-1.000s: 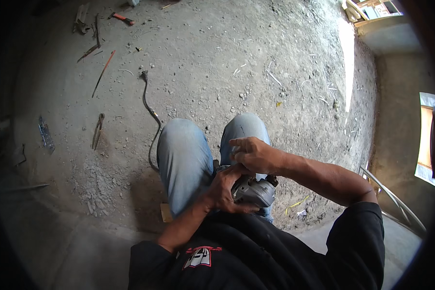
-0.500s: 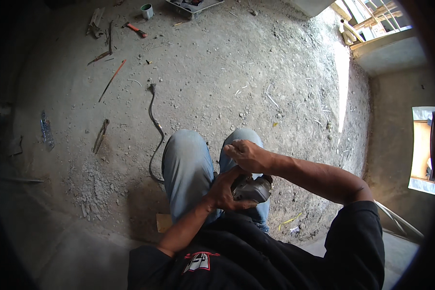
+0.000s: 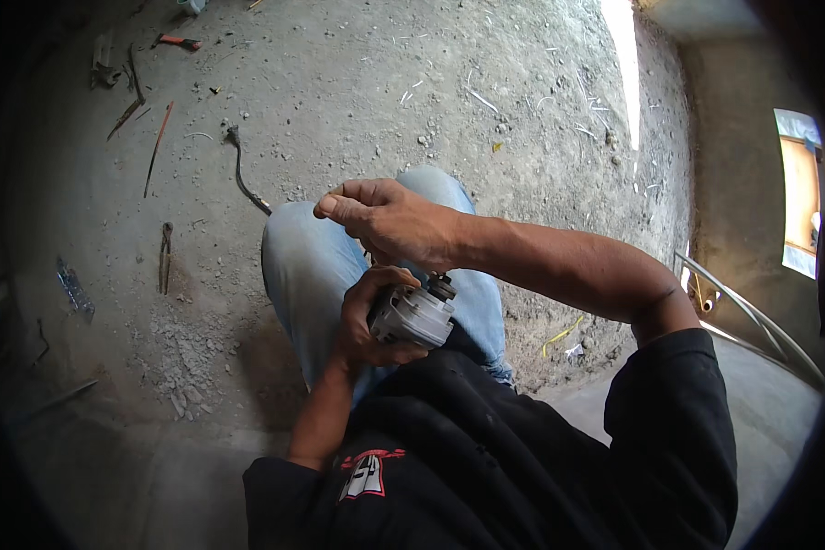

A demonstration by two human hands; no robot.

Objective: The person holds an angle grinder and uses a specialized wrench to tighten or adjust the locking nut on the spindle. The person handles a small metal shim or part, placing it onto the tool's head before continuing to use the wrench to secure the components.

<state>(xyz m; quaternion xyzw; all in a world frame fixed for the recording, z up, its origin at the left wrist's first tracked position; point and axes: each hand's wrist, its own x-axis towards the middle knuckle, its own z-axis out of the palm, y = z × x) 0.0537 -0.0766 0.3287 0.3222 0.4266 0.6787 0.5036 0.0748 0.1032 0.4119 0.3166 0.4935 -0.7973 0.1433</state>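
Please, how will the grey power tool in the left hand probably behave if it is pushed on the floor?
The grey power tool looks rather heavy for its size, since the housing seems metal. It may rock, as its side is rounded and a dark spindle sticks out.

I wear the wide fisheye on the left of my head, facing steeply down past my black shirt point(image 3: 486, 449) to my jeans point(image 3: 307, 247). It looks from close above my left hand point(image 3: 362, 321) and right hand point(image 3: 399, 223), near mid-view, with floor point(image 3: 339, 101) filling the top and a wall point(image 3: 738, 128) curving along the right rim.
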